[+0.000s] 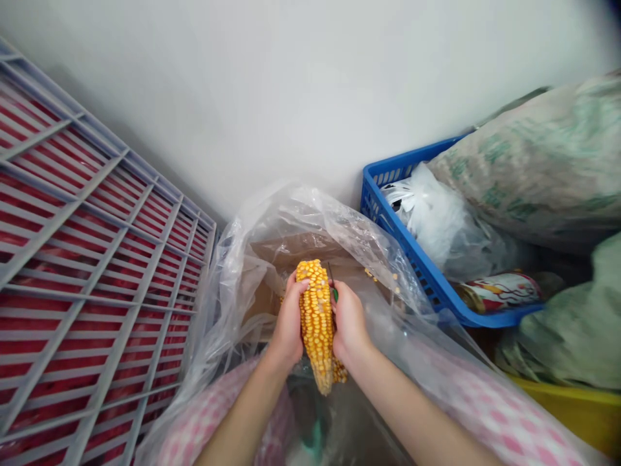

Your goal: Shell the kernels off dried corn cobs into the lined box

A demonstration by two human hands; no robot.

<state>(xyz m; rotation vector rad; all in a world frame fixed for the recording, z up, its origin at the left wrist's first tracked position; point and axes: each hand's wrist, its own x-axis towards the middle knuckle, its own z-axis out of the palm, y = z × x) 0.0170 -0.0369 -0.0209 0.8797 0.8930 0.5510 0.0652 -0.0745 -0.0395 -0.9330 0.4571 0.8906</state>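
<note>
My left hand [290, 323] is wrapped round the left side of a dried yellow ear of corn [317, 317]. The ear is upright in view, its narrow pale tip towards me. A few gaps show among the kernels near the upper part. At its right side, my right hand [350, 320] is closed on a thin dark tool with a green handle [334, 294]; its exact kind is mostly hidden by the fingers. Below both hands, loose kernels [339, 371] show beside the cob. A clear plastic bag [310, 200] spreads open around a cardboard box [286, 249].
A grey slatted crate [87, 194] with red behind its bars stands at the left. To the right, a blue basket [412, 252] holds plastic bags and a can [504, 289]. Large sacks [548, 162] lean there. Behind everything rises a white wall [291, 84].
</note>
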